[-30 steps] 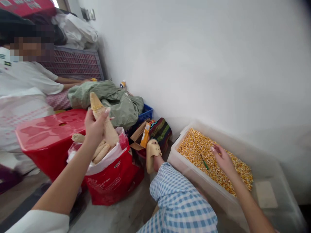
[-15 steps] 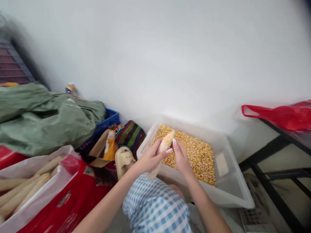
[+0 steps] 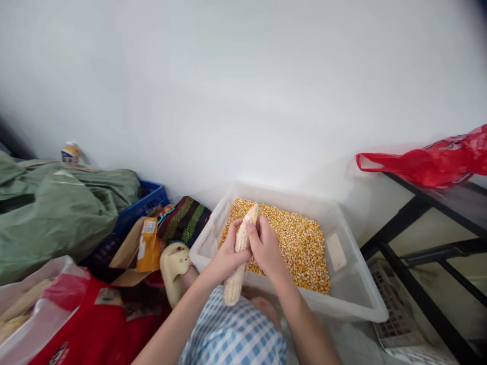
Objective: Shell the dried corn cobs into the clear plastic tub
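A pale corncob [image 3: 235, 285], bare of kernels over most of what shows, slants between my two hands above a translucent plastic bin [image 3: 353, 263]. My left hand [image 3: 229, 252] is wrapped round its middle. With thumb and fingers, my right hand [image 3: 263, 243] grips the upper part near the tip; part of the cob there is hidden. Loose yellow and white corn kernels [image 3: 292, 238] fill much of the bin below. The cob's thick lower end hangs over a blue checked cloth [image 3: 239, 329] on my lap.
Left of the bin are a shoe with a cartoon face [image 3: 175, 268], an orange carton [image 3: 148, 246], a blue crate [image 3: 152, 195] and a red-and-white bag [image 3: 87, 324] holding cobs. At right stands a black metal frame [image 3: 414, 289] under a red plastic bag [image 3: 429, 162].
The view has shifted to the right. The cob now stands more upright in the picture, and my right hand has closed in onto its upper part, with the thumb across it.
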`<action>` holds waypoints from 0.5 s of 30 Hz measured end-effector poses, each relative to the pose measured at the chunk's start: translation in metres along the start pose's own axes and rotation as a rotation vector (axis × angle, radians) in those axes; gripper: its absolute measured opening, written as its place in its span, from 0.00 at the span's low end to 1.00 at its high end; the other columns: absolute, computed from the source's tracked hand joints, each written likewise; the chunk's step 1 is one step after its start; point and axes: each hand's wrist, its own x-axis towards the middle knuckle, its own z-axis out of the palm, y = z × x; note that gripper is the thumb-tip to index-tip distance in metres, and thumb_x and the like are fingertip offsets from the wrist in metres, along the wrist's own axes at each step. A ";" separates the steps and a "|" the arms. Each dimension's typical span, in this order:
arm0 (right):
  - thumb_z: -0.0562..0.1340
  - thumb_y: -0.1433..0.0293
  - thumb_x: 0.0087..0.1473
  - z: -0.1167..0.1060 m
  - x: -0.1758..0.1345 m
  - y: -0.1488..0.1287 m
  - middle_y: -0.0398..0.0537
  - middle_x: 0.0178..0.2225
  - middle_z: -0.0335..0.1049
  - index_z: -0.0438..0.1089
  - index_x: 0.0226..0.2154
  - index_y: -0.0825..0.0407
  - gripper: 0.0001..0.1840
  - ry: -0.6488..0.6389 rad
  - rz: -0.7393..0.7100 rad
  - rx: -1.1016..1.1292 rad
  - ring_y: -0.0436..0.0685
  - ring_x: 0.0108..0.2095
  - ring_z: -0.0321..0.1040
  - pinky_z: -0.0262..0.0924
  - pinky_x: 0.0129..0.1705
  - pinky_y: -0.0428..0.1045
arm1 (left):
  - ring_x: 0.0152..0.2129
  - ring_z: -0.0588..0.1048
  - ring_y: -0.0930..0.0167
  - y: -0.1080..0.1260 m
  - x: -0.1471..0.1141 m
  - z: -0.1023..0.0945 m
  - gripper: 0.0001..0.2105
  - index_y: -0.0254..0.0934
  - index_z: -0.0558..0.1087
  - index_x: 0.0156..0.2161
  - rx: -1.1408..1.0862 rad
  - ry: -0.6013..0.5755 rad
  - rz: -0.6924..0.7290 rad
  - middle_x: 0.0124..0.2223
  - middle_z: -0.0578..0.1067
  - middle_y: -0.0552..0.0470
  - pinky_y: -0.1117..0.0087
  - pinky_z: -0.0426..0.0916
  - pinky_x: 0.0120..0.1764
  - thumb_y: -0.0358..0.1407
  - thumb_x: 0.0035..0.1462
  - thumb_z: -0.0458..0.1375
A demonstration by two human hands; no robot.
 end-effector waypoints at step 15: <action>0.43 0.58 0.57 0.004 0.007 0.003 0.43 0.27 0.60 0.59 0.32 0.49 0.16 0.057 0.101 0.295 0.51 0.28 0.59 0.55 0.29 0.46 | 0.16 0.66 0.77 -0.005 0.023 0.008 0.29 0.43 0.52 0.53 -0.441 0.125 -0.091 0.25 0.67 0.58 0.76 0.63 0.21 0.41 0.45 0.56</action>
